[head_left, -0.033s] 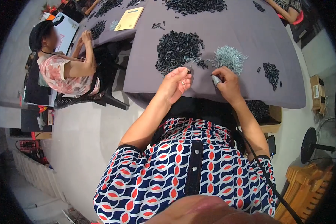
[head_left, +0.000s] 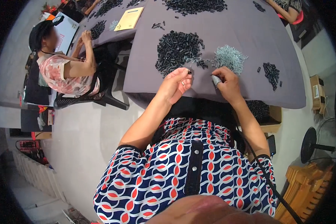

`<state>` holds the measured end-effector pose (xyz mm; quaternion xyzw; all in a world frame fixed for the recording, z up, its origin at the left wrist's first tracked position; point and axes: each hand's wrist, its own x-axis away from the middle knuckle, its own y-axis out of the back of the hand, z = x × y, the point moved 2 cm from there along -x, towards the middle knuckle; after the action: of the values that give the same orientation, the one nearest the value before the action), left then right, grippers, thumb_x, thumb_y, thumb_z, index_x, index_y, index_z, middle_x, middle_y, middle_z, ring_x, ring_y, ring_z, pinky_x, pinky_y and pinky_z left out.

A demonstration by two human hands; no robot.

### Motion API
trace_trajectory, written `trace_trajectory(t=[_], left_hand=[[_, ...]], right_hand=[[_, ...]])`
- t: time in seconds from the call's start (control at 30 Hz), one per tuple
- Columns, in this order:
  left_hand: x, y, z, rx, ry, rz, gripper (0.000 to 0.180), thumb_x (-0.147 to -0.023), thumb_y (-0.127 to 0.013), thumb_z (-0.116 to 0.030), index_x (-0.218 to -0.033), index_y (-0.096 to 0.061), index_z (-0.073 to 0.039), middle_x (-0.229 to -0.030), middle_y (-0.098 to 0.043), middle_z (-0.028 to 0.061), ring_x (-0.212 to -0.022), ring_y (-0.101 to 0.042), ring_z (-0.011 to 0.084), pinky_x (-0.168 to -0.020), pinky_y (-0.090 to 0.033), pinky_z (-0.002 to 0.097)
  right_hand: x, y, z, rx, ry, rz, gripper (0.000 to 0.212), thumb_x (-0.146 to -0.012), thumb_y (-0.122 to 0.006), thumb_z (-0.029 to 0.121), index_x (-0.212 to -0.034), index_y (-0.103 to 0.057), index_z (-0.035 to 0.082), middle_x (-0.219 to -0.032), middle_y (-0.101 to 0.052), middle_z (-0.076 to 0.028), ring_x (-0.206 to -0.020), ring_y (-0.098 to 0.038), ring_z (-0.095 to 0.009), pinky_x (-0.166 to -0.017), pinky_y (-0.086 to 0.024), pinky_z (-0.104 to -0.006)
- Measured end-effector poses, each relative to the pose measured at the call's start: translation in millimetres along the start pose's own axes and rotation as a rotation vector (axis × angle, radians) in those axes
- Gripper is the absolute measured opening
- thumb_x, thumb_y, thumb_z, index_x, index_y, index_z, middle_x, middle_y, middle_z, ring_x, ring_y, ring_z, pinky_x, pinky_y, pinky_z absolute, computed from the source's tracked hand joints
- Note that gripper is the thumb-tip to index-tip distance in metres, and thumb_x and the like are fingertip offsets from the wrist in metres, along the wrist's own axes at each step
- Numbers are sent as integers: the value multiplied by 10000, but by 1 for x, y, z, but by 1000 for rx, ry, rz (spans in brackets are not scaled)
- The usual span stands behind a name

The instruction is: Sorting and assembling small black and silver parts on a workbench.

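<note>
My left hand [head_left: 176, 84] is raised at the table's near edge, a ring on one finger. Its thumb and forefinger pinch a small black tube-like piece [head_left: 189, 72]. To its right, my right hand [head_left: 228, 84] is closed around a short silvery-grey object [head_left: 215, 80] with a dark end; its exact kind does not show. The two hands are apart. Beyond my left hand lies a heap of small black pieces [head_left: 177, 50]. A pile of small shiny metal pieces [head_left: 229, 59] is just past my right hand, with a few strewn toward the black heap.
A smaller black pile [head_left: 271, 75] lies at the right of the grey-covered table [head_left: 246, 22]. More black pieces [head_left: 196, 5] and a yellow booklet [head_left: 129, 19] lie farther off. A co-worker [head_left: 69, 71] sits at the left on a black chair [head_left: 112, 95]. A box of black pieces [head_left: 274, 115] stands below the table.
</note>
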<state>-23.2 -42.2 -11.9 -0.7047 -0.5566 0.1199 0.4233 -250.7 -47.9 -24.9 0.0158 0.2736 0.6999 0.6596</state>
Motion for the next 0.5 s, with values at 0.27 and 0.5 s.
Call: trace_trajectory(t=[0.27, 0.5], left_hand=[[1, 0, 12, -95, -75, -82, 85, -957, -626, -106, -1022, -628, -51, -869, -690, 63, -702, -658, 125, -662, -577, 249], [5, -2, 17, -151, -135, -89, 108, -954, -636, -114, -1033, -638, -40, -853, -699, 66, -689, -680, 127, -633, -575, 246]], right_hand=[[-9, -21, 37, -390, -177, 181, 146, -837, -647, -51, -971, -664, 5, -900, -677, -7, -817, -627, -64, -734, -500, -218], [-7, -28, 32, -513, -210, 231, 132, -846, -656, -34, -970, -663, 10, -912, -671, 0, -826, -618, -66, -742, -500, -225]])
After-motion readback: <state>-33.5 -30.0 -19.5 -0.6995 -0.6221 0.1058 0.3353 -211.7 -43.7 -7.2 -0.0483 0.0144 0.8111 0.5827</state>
